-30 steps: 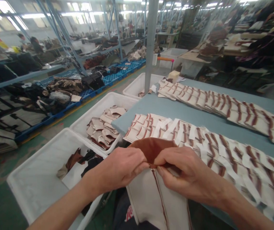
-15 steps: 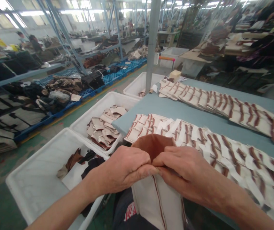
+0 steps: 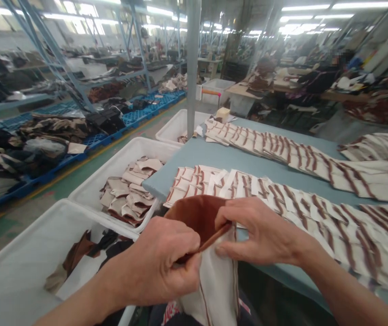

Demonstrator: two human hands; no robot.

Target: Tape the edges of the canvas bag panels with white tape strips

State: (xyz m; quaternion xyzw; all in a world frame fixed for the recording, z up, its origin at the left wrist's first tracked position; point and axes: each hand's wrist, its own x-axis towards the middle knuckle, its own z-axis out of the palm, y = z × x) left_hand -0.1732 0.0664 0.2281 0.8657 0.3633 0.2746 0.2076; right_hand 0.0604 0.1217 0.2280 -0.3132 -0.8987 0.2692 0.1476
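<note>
Between my hands is a sewn fabric pouch, cream outside with brown seams and a brown lining showing at its open mouth. My left hand pinches the near rim, thumb outside and fingers curled over the edge. Further right along the same rim, my right hand grips the edge with its fingers inside the mouth and its thumb on the cream side. The pouch's lower part hangs over my lap, and its bottom end is out of frame.
On the blue-grey table lie long overlapping rows of cream-and-brown pieces. To the left stand white bins, one with folded cream pieces, another with dark and brown scraps. A metal post rises by the table corner.
My hands have moved apart along the rim, the right one shifting outward, and the pouch's mouth is wider and turned. The view has swung to the right.
</note>
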